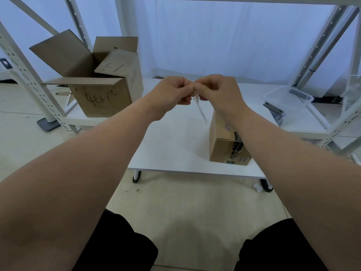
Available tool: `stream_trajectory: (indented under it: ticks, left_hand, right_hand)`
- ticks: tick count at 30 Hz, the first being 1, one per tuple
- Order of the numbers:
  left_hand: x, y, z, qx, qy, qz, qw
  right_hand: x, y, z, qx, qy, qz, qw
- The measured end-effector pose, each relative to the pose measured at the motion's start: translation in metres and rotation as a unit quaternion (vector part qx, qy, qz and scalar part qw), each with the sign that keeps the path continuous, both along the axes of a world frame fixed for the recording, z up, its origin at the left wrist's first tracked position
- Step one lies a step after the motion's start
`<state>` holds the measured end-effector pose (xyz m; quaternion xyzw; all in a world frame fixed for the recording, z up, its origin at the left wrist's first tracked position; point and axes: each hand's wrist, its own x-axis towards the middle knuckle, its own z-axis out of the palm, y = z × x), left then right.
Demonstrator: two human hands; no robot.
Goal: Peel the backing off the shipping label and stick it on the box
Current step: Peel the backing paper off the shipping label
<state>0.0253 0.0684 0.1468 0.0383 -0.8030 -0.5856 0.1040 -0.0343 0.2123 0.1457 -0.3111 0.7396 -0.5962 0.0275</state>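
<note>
A small white shipping label [199, 104] hangs edge-on between my two hands, held up above the low white table [172, 145]. My left hand [172, 92] pinches its top from the left. My right hand [216, 90] pinches the same top edge from the right, fingertips touching. Whether label and backing have parted is hidden by the fingers. The small taped cardboard box [222, 145] stands on the table's right side, below my right wrist, partly covered by my right forearm.
A large open cardboard box [101, 94] with handwriting sits on the left shelf board, a smaller carton inside it. A clear plastic tub [287, 102] lies on the right shelf. White metal rack posts [29, 75] stand on both sides. My knees are at the bottom.
</note>
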Motion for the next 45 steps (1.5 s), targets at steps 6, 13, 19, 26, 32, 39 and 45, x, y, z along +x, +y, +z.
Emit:
stream_trajectory:
  ticks: [6, 13, 19, 26, 32, 39, 45]
  left_hand:
    - [0.001, 0.000, 0.002, 0.053, 0.039, -0.002, 0.998]
    - [0.002, -0.001, 0.003, 0.049, 0.032, -0.021, 0.998]
    - [0.003, 0.001, 0.006, 0.026, 0.042, -0.009, 0.999]
    - [0.004, 0.002, 0.007, 0.012, 0.044, 0.009, 0.999]
    - [0.006, 0.002, 0.008, 0.017, 0.046, 0.007, 0.999]
    - [0.006, 0.004, 0.008, 0.013, 0.043, 0.004, 0.999]
    - [0.007, 0.007, 0.010, -0.012, 0.058, 0.027, 0.998]
  right_hand:
    - [-0.001, 0.001, 0.001, -0.051, -0.090, 0.043, 0.994]
    - [-0.003, 0.003, 0.001, -0.078, -0.134, 0.056, 0.986]
    - [-0.002, 0.003, 0.002, -0.089, -0.143, 0.059, 0.984]
    - [-0.002, 0.002, 0.001, -0.083, -0.138, 0.058, 0.985]
    - [-0.002, 0.002, 0.002, -0.087, -0.140, 0.058, 0.985]
    - [-0.002, 0.002, 0.001, -0.087, -0.144, 0.059, 0.984]
    - [-0.004, 0.001, 0.000, -0.092, -0.147, 0.064, 0.983]
